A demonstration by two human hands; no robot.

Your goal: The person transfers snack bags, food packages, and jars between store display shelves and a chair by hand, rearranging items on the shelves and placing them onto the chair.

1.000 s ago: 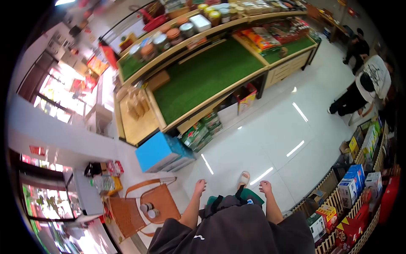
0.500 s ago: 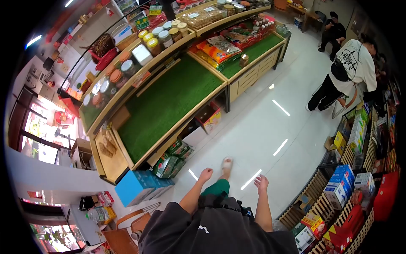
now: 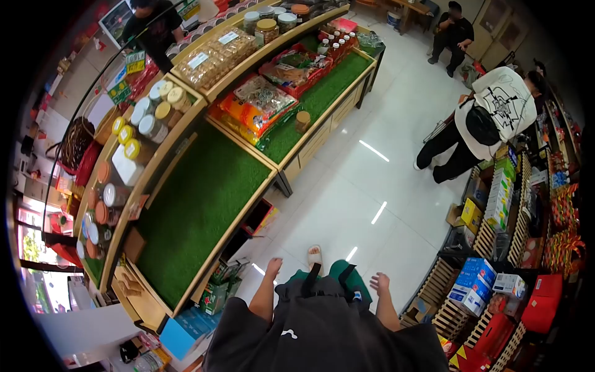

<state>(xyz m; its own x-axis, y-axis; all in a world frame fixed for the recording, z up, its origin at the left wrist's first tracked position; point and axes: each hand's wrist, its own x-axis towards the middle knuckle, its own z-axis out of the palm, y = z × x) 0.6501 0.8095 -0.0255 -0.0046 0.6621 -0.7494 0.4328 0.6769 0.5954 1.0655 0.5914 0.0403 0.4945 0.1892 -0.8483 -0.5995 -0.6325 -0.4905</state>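
Note:
My left hand point(image 3: 273, 266) hangs at my side, holding nothing, with its fingers loosely apart. It is nearest to the front edge of a wooden display counter point(image 3: 226, 214) lined with green artificial grass. My right hand point(image 3: 380, 283) is held out over the white tiled floor point(image 3: 334, 204), empty, its fingers spread. Neither hand touches anything. To its right is a slatted wooden shelf point(image 3: 432, 286) with a blue-and-white box point(image 3: 474, 285) on it.
Lidded jars point(image 3: 153, 128) and bagged goods point(image 3: 257, 105) line the counter. A person in a white top point(image 3: 496, 105) bends by the right-hand shelves. Another person in black point(image 3: 453, 37) sits at the back. A third person point(image 3: 152, 28) stands behind the counter.
I have moved forward along the aisle and my view has turned right. The counter has shifted left and lower in view. The person in white appears nearer. Both hands remain empty.

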